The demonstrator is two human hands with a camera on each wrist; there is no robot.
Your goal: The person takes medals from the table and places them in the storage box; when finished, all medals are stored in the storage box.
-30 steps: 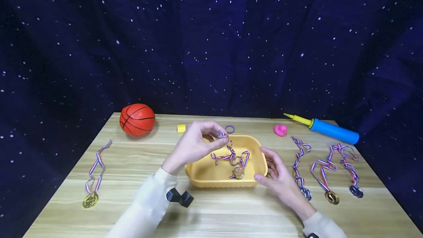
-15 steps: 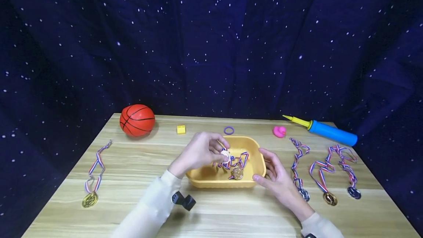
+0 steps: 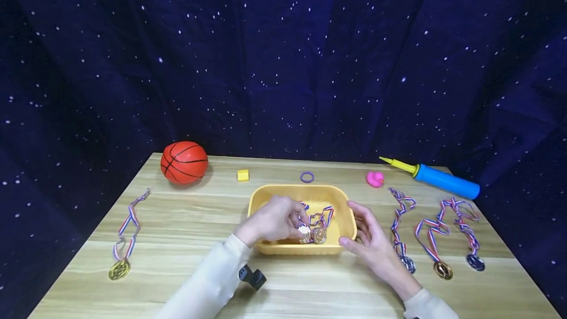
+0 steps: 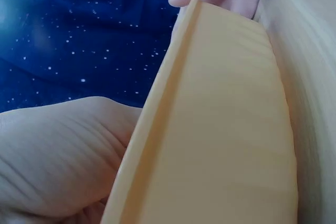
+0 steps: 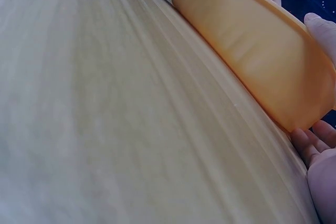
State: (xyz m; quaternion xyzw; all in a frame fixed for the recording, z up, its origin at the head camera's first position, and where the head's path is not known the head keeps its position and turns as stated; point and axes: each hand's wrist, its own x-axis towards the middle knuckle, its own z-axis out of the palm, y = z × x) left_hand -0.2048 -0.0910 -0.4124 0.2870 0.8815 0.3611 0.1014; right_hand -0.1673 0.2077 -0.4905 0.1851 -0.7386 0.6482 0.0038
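A yellow-orange plastic tub point(image 3: 297, 249) stands in the middle of the table. My left hand point(image 3: 276, 220) reaches down into it and pinches a shiny medal point(image 3: 304, 232) near the front wall. Beside that lies another medal point(image 3: 319, 236) with its striped ribbon point(image 3: 327, 215) loose on the tub's floor. At the tub's right end, my right hand point(image 3: 374, 240) holds the corner, thumb at the front and fingers along the side. In the left wrist view, the tub's wall point(image 4: 226, 108) hides my left fingertips. The right wrist view shows my right thumb point(image 5: 321, 32) at the rim.
One gold medal point(image 3: 119, 270) lies left. Two silver medals point(image 3: 407, 264) and a bronze-coloured medal point(image 3: 443, 270) lie right, ribbons trailing. Along the back are a red basketball point(image 3: 184, 162), a yellow brick point(image 3: 243, 175), a purple ring point(image 3: 307, 177), a pink duck point(image 3: 375, 179) and a blue pump point(image 3: 447, 181).
My left hand has moved from above the tub's back down towards its front wall, carrying the medal with it. My right hand has stayed at the tub's right end.
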